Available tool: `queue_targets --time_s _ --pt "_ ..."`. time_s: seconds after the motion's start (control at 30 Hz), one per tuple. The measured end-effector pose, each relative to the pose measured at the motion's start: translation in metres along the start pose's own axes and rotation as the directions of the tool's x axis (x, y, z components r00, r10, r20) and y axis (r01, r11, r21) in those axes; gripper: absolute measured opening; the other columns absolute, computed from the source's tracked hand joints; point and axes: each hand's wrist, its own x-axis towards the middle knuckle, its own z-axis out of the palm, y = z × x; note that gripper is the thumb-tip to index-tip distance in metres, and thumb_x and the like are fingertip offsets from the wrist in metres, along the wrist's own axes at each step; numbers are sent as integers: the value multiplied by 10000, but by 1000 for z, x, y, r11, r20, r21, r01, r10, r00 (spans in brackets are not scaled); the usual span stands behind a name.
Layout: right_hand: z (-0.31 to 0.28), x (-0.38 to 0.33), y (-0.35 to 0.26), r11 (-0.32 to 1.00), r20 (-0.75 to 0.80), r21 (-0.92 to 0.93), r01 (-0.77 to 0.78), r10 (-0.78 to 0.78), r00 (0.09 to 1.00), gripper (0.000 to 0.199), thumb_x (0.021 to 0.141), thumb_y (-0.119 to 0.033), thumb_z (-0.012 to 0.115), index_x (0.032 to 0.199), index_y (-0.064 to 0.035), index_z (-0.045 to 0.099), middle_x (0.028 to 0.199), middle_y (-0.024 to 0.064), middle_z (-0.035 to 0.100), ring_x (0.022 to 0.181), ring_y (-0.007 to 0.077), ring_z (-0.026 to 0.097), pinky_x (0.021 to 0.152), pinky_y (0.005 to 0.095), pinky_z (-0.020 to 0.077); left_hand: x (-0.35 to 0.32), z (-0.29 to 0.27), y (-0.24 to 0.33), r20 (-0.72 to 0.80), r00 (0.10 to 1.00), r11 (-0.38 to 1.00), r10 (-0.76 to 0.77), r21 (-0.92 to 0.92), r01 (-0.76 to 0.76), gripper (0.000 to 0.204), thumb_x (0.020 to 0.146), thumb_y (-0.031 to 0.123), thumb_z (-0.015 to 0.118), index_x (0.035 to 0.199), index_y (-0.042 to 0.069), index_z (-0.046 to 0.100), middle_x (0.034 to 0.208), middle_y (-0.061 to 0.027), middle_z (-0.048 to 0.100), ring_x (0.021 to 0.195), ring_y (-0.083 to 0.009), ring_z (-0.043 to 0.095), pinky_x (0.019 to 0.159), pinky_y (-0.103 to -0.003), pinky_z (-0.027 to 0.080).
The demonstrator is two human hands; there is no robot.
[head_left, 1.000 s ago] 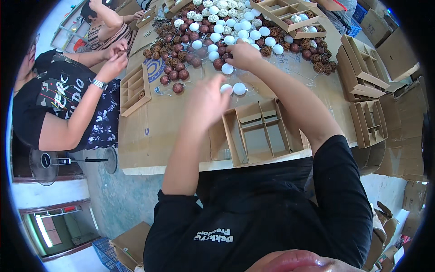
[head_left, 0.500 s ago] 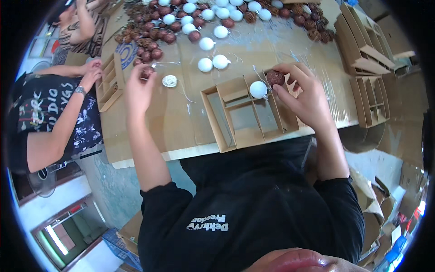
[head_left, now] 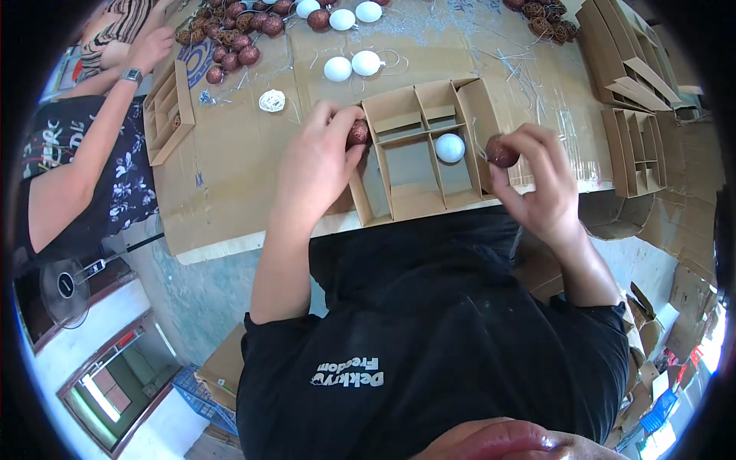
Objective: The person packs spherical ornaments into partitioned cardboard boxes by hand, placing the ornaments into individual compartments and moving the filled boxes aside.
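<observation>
Head view: the left hand [head_left: 316, 157] is pinching a red-brown ball [head_left: 358, 133] at the far end of the cardboard box [head_left: 418, 198]'s left compartment [head_left: 373, 188], running near-to-far; the right hand [head_left: 543, 180] is gripping a second ball [head_left: 501, 152] at the box's right side, nearer the boxed white ball [head_left: 450, 148].

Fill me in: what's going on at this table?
A person's left hand holds a dark red ball at the far left corner of a divided cardboard box. The right hand holds a second dark red ball by the box's right edge. One white ball sits in a compartment. Beyond the box lie two loose white balls. A co-worker is at the left.
</observation>
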Motion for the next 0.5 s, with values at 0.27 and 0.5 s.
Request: queue_targets --time_s 0.27,0.5 --pt "-1 -14 21 987 368 145 65 -115 922 329 874 -96 784 1181 -29 685 1156 153 647 1013 347 660 876 425 570 12 -10 -16 57 998 978 4 -210 8 463 783 118 889 1182 71 659 1098 -71 632 936 -221 615 854 -364 545" --pt "3 -9 29 974 403 212 -86 -6 915 257 905 -110 790 1131 -24 704 1109 131 680 951 311 698 821 404 581 16 0 -10 -152 982 993 112 -22 -117 392 800 68 859 1106 40 617 1102 -111 658 1025 -345 672 911 -427 537"
